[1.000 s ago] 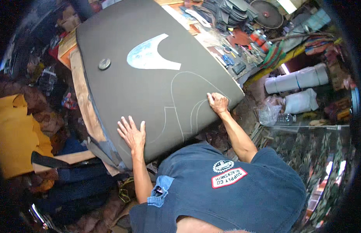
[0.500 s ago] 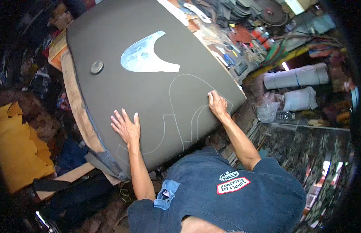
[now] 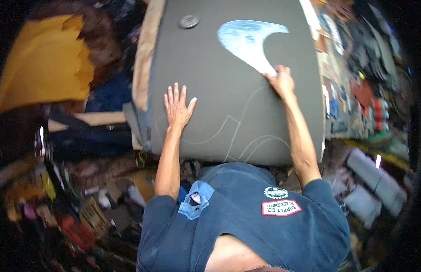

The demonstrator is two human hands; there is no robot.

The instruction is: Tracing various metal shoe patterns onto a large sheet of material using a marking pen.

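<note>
A dark grey-brown sheet (image 3: 210,86) covers the work surface before me, with thin pale curved outlines drawn on its near part. My left hand (image 3: 177,109) lies flat on the sheet at the left, fingers spread, holding nothing. Farther off on the right, my right hand (image 3: 283,82) is closed at the near tip of a curved, pale blue-white template (image 3: 244,43), which lies flat on the sheet. Its thumb and fingers are at either side of that tip. Whether a small marking tool is also in the right hand, I cannot tell.
A round tin-like disc (image 3: 189,21) sits far left on the sheet. Wooden boards (image 3: 144,59) edge its left side. Yellow hide-like material (image 3: 47,63) hangs beyond. Tools and red-capped bottles (image 3: 379,113) crowd the right bench, with pale rolls (image 3: 373,174) below. Clutter covers the floor.
The view has turned, so the sheet now stands straighter before me. My right hand has gone from the drawn outline to the template's tip. My left hand stays flat on the sheet.
</note>
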